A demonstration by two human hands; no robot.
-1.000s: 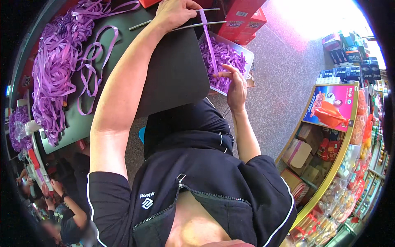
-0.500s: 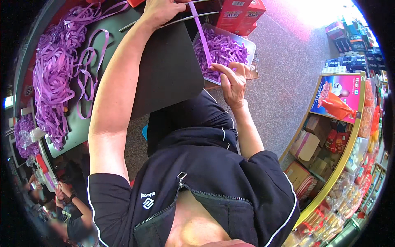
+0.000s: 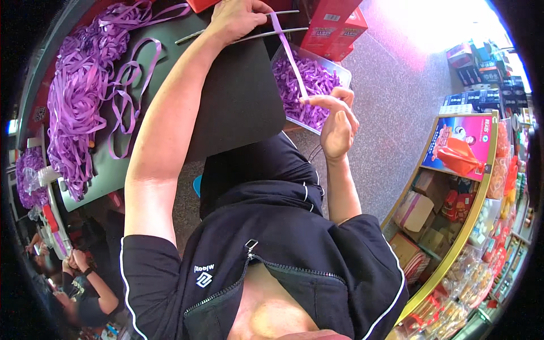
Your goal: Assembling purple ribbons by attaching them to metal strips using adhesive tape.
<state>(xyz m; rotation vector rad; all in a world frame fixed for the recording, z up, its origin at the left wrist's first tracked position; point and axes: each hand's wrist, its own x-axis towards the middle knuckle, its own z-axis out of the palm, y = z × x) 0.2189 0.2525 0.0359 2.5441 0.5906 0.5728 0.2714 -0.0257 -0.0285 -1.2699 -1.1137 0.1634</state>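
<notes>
Watching remotely, I see white lettering and an emblem (image 3: 204,279), upside down, on a black jacket (image 3: 317,249), pale print and a barcode (image 3: 332,17) on red boxes (image 3: 325,35), and large characters on a pink-and-blue panel (image 3: 479,130), with print on dark blue boxes (image 3: 480,98) too small to read.

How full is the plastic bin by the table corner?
Not empty: purple ribbon pieces spread across the bin, hiding its floor. How deep they lie, I cannot tell.
</notes>
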